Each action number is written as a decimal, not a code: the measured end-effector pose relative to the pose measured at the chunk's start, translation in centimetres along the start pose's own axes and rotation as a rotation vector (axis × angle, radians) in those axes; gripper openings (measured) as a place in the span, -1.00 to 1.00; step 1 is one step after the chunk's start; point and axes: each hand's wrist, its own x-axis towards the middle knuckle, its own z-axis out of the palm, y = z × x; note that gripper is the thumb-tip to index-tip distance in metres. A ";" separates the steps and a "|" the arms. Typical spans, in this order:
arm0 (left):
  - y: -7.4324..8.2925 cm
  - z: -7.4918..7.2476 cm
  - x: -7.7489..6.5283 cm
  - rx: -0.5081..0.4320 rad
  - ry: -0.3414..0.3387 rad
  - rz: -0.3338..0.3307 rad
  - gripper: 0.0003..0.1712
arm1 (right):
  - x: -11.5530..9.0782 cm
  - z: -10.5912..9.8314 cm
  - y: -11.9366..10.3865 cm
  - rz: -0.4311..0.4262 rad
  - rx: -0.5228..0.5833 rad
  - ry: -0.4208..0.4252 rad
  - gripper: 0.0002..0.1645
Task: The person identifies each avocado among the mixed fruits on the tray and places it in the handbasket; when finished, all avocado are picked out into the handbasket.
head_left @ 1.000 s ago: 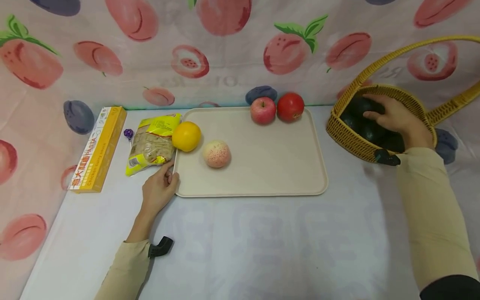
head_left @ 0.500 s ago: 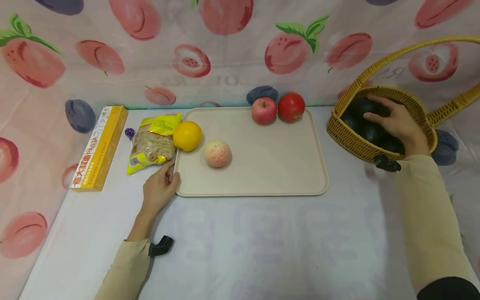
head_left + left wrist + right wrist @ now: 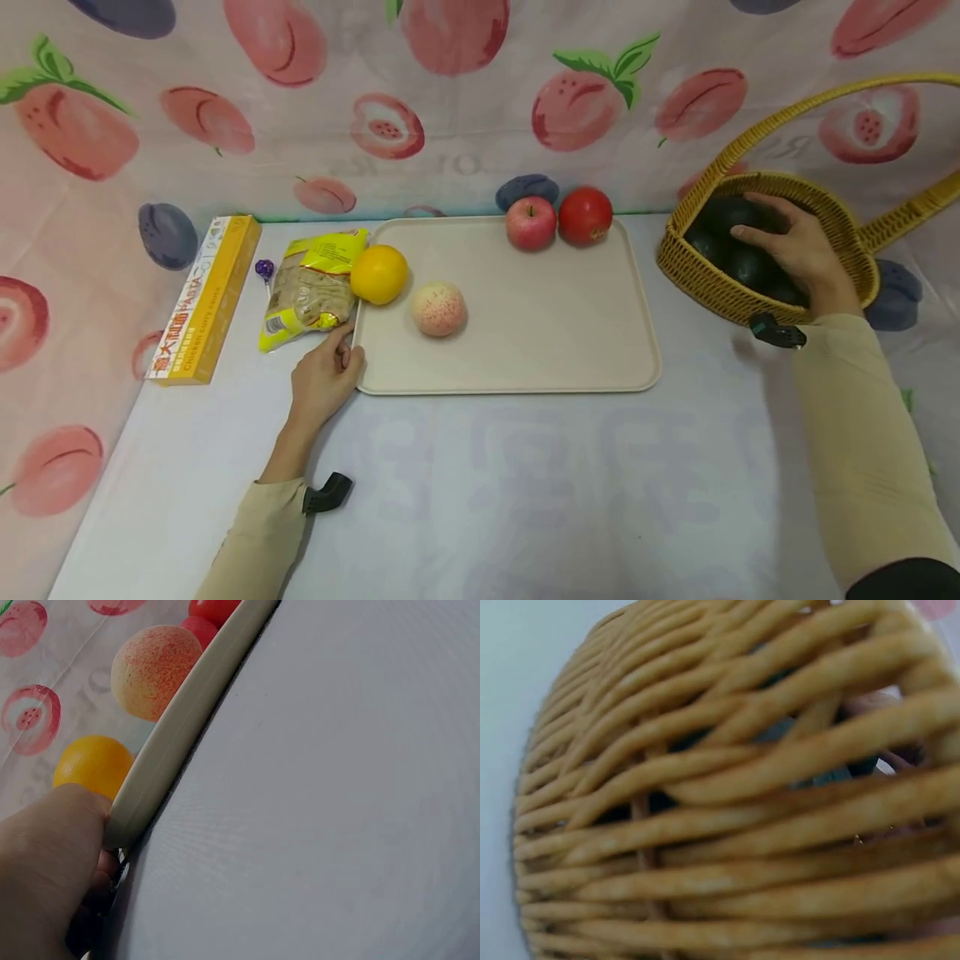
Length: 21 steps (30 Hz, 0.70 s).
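My left hand (image 3: 324,379) is at the near left corner of the beige tray (image 3: 555,333), its thumb and curled fingers pinching the edge; in the left wrist view the thumb (image 3: 71,817) lies against the rim. My right hand (image 3: 798,250) reaches into a wicker basket (image 3: 701,283), thumb and fingers spread round a dark green, round fruit (image 3: 750,215); the fingertips are partly hidden. More dark fruit (image 3: 753,268) lies below it. On the tray are an orange (image 3: 379,274), a peach (image 3: 438,309), a red apple (image 3: 531,223) and a pomegranate (image 3: 585,216).
Left of the tray lie a yellow noodle packet (image 3: 311,287), a purple lollipop (image 3: 264,268) and a pasta box (image 3: 204,300). The basket's tall handle (image 3: 780,117) arches over the right hand. Basket weave (image 3: 727,825) fills most of the right wrist view. A fruit-print cloth (image 3: 450,125) hangs behind.
My right hand has shifted slightly right and toward me within the basket, staying on the dark fruit. My left hand keeps its place on the tray. The head view has moved a little.
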 end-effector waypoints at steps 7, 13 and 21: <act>0.4 -0.2 0.8 -0.051 -0.030 -0.001 -0.54 | -1.2 -0.7 -0.5 -0.031 0.009 0.077 -0.26; 0.6 -1.1 0.2 -0.125 -0.032 -0.012 -0.55 | -4.5 0.5 -1.1 -0.143 -0.046 0.247 -0.45; 2.9 -3.3 -2.0 -0.065 -0.009 0.090 -0.58 | -9.8 4.0 -3.5 -0.467 -0.246 0.262 -0.55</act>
